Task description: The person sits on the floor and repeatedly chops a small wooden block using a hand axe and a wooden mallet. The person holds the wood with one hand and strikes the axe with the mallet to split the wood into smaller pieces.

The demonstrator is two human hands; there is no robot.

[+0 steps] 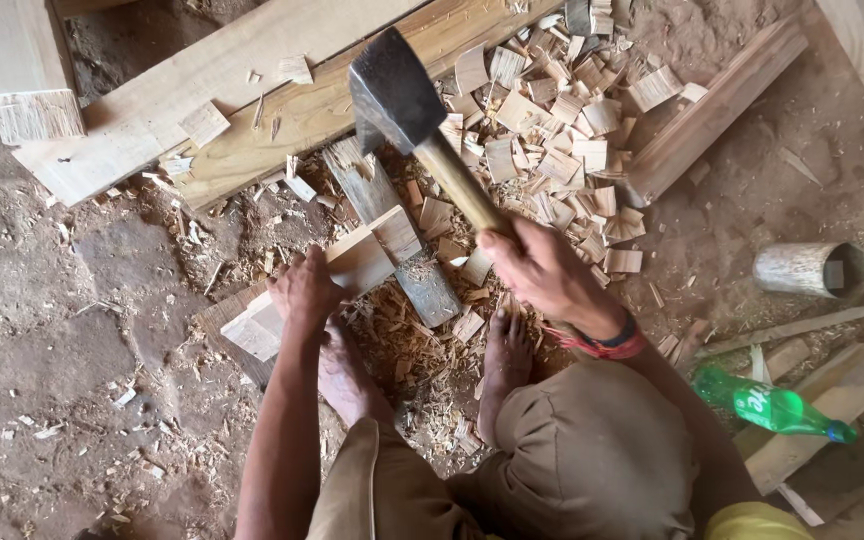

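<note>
My right hand (542, 268) grips the wooden handle of an axe (397, 95), whose dark iron head is raised above the work. My left hand (304, 288) presses down on a pale, squared wooden block (352, 265) that lies slanted across a grey plank (392, 230) on the ground. The axe head hangs over the far end of that plank. My bare feet (507, 365) rest in the shavings just below the block.
Several cut wood chips (552, 130) pile up at the back right. Long boards (252, 80) lie across the top, another board (712, 110) at right. A metal cup (812, 268) and a green plastic bottle (767, 405) lie on the dirt at right.
</note>
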